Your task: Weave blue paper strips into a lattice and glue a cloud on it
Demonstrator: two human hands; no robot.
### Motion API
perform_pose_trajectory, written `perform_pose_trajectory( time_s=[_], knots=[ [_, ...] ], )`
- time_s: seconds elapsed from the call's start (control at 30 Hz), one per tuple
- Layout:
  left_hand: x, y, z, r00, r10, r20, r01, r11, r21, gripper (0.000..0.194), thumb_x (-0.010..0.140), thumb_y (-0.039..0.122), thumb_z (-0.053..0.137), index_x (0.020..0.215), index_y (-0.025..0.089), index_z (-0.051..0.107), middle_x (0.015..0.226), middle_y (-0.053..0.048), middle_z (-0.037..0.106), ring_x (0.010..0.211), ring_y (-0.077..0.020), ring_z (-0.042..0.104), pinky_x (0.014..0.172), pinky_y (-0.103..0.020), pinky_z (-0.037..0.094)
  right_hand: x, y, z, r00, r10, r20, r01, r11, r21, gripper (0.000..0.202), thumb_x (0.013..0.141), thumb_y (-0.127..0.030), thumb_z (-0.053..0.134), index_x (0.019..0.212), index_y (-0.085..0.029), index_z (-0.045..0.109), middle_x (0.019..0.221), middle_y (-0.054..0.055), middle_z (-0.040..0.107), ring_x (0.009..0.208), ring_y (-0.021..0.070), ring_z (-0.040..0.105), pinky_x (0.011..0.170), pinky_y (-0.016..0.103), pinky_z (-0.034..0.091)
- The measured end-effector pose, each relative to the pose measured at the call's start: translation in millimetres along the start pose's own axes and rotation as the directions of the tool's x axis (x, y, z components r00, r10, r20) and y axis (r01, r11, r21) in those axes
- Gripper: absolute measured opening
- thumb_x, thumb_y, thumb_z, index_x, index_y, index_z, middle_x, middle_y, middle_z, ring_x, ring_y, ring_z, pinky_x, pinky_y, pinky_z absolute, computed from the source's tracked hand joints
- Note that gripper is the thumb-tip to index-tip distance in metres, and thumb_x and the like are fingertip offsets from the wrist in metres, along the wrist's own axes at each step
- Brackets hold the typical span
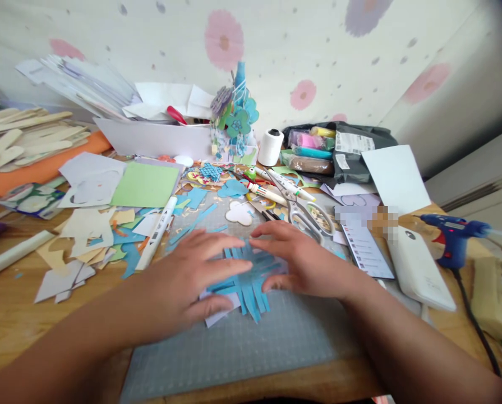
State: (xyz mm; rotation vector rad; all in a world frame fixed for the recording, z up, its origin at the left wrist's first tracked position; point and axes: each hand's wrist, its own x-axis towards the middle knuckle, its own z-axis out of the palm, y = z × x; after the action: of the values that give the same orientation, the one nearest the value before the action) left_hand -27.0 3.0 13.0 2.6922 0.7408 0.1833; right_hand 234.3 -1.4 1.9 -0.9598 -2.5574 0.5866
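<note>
Blue paper strips [251, 296] — crisscross over gridded mat [293, 342]

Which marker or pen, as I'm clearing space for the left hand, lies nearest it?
The white marker beside the paper scraps, just to the left of the left hand; the pens near the scissors lie farther off.
</note>
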Motion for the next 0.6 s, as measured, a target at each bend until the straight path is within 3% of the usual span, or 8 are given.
perform_pose_trajectory(
  time_s=[0.1,0.23,0.47,0.6],
  knots=[
    [1,-6,-8.9,0.992,-0.084,-0.092,0.083,0.997,-0.007,0.029,0.096,0.025,0.041,0.109,0.026,0.067,0.115,-0.007,0.060,0.108,-0.0243,0.054,0.092,-0.039,0.042,-3,1,-5,0.998,0.012,-0.054,-0.010,0.999,0.037,0.037,0.085,-0.028,0.068,0.120,-0.019,0.062,0.121,0.013,0.060,0.110,0.0242,0.057,0.095,0.040,0.045],
    [2,-2,-8.9,0.999,-0.047,-0.027,0.047,0.999,-0.005,0.030,0.093,0.017,0.043,0.103,0.028,0.069,0.105,-0.003,0.061,0.099,-0.0209,0.055,0.085,-0.033,0.044,-2,-3,-2,1.000,0.006,-0.021,-0.007,1.000,-0.026,0.020,0.085,-0.018,0.065,0.104,-0.019,0.068,0.111,0.010,0.065,0.103,0.0231,0.059,0.091,0.040,0.046],
    [1,9,-2.5,0.999,0.012,0.034,-0.011,1.000,-0.024,0.026,0.087,0.019,0.056,0.107,0.032,0.068,0.105,-0.002,0.063,0.101,-0.0221,0.055,0.092,-0.035,0.042,2,-11,2,1.000,0.020,0.017,-0.019,0.995,-0.097,0.012,0.087,-0.024,0.063,0.095,-0.017,0.069,0.100,0.009,0.065,0.094,0.0227,0.058,0.087,0.039,0.044],
    [-2,9,-0.5,0.999,0.004,0.039,-0.004,1.000,-0.005,0.024,0.085,0.022,0.060,0.105,0.033,0.068,0.105,-0.002,0.062,0.101,-0.0221,0.055,0.090,-0.033,0.043,4,-16,10,1.000,0.007,0.003,-0.006,0.994,-0.112,0.023,0.088,-0.037,0.062,0.098,-0.017,0.068,0.100,0.009,0.064,0.093,0.0238,0.057,0.087,0.040,0.043]
  ],
)
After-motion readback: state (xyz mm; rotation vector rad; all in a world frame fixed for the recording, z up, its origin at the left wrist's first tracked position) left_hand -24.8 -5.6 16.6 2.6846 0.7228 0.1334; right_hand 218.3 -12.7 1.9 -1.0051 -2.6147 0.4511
